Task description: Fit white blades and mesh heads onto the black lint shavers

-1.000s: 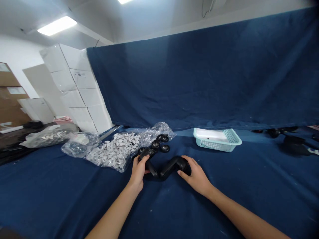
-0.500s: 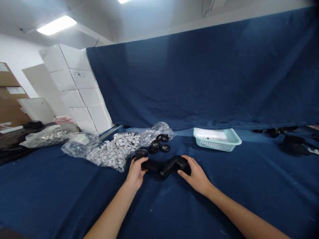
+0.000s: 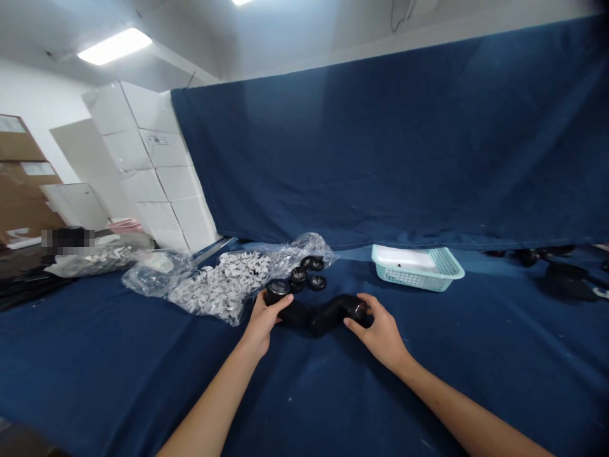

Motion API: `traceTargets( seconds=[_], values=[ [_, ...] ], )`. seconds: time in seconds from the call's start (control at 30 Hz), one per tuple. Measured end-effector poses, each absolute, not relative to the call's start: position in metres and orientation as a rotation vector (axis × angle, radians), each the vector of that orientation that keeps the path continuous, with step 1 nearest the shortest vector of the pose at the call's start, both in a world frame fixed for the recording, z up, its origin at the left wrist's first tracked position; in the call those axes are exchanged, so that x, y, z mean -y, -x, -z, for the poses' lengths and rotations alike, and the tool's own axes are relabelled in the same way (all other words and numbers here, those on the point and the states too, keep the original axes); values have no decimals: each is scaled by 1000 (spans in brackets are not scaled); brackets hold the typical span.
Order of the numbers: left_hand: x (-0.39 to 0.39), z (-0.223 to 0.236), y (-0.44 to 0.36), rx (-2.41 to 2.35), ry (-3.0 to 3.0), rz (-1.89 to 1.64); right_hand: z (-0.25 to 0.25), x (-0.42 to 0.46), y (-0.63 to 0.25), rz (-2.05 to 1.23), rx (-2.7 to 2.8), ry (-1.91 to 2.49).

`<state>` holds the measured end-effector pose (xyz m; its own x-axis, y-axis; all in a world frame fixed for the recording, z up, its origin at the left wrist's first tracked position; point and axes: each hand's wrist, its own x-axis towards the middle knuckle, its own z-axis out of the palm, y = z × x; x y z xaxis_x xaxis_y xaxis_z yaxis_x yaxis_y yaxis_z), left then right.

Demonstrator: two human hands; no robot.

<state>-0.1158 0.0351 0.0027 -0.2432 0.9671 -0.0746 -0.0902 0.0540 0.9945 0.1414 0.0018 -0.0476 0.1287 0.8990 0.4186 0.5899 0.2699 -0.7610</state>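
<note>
Navy cloth (image 3: pixel 118 374) covers the table, and a second navy drape (image 3: pixel 380 139) hangs behind it. Working left to right on my remote feed: cardboard cartons (image 3: pixel 21 171) at the far side, then stacked white boxes (image 3: pixel 162 165) by the wall. On the cloth, a clear plastic bag (image 3: pixel 155 273) touches a bigger bag of small white pieces (image 3: pixel 223 285). Black rings (image 3: pixel 299 274) sit in a small cluster just right of that. The left hand (image 3: pixel 261 324) has its fingers (image 3: pixel 278 306) closed around one end of a black bent plastic tube (image 3: pixel 323 317), which lies low across the cloth between both hands. The right hand (image 3: pixel 380 333) grips the tube's other end, fingers (image 3: pixel 364 303) curled over it. Further right, a pale teal plastic basket (image 3: pixel 416 270) sits at the drape's hem, and dark items (image 3: pixel 568 279) lie at the far edge, too shadowy for me to identify.
</note>
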Motion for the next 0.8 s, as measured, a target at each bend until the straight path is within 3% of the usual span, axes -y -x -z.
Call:
traceTargets(
  seconds=[0.3, 0.57, 0.8],
  values=[
    [-27, -12, 113, -1470, -1369, -1525, 51, -6, -150, -229, 1317, 1591],
    [-14, -14, 101, -1287, -2014, -1490, 43, 6, -140, 21, 1529, 1649],
    [-12, -22, 117, -1140, -2243, -1257, 48, -2, -145, -239, 1529, 1476]
  ],
)
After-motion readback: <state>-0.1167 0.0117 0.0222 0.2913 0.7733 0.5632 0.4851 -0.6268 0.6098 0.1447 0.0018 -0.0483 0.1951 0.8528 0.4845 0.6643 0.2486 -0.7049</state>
